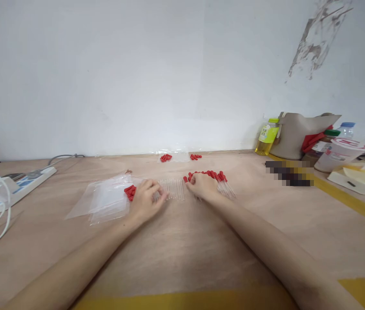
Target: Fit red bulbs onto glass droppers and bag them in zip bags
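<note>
Clear thin tubes [176, 189] lie in a row between the hands, long axes running away from the person, left hand [146, 201] nearer at the left end, right hand [203, 185] beside the right; fingers curled on both, can't tell if pinching.

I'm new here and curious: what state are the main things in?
Thin clear sticks: side by side, no red ends visible
Thin clear red-ended sticks: bunched, red ends toward wall
Small red rounded pieces at left: heaped
Clear rectangular plastic bags: flat, overlapping
Clear plastic bottle of yellow liquid: upright, capped
White rectangular power strip: flat, on or off unclear
</note>
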`<state>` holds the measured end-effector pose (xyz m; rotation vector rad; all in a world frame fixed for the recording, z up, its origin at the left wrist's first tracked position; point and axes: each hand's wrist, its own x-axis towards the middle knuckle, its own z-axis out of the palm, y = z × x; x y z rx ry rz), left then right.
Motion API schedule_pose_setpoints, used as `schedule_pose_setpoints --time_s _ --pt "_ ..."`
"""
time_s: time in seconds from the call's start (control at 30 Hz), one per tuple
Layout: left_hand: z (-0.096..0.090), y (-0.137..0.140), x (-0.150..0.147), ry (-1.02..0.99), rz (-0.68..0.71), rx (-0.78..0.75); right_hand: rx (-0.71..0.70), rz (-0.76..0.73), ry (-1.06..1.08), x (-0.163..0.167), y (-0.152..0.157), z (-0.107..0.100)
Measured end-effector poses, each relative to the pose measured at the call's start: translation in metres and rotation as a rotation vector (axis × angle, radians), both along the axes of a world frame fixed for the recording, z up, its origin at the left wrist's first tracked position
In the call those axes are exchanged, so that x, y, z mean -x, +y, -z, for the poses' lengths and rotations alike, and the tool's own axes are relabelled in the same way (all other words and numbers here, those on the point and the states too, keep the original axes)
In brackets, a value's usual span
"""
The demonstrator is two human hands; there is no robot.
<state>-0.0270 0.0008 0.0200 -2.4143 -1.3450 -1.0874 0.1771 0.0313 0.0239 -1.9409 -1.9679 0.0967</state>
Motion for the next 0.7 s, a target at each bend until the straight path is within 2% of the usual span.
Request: schedule_pose_setpoints --time_s 0.07,0.13,0.2,0.27,0.33,0.4,0.5,0.7 --pt "-0.014 0.019 0.022 -0.026 -0.123 -0.007 0.006 -0.033 -0.015 0.008 -0.001 0.002" --pt "-0.026 0.037 0.050 -0.064 -0.220 0.081 0.026 -0.035 -0.042 0.015 -0.001 0.002" --pt "-0.035 0.050 0.077 -0.114 -0.334 0.247 0.071 -0.022 -0.061 0.021 0.001 -0.001" --pt "-0.039 0.056 0.096 -0.113 -0.450 0.475 0.121 -0.005 -0.067 0.026 0.005 -0.004" --pt "-0.040 0.056 0.106 -0.101 -0.484 0.653 0.161 0.004 -0.068 0.029 0.011 -0.007" --pt "-0.037 0.055 0.108 -0.094 -0.471 0.755 0.196 0.000 -0.069 0.032 0.015 -0.008" --pt "-0.030 0.055 0.107 -0.077 -0.443 0.797 0.228 -0.018 -0.063 0.036 0.019 -0.008" --pt "-0.025 0.061 0.113 -0.071 -0.438 0.704 0.184 -0.103 0.024 0.019 0.009 -0.014"
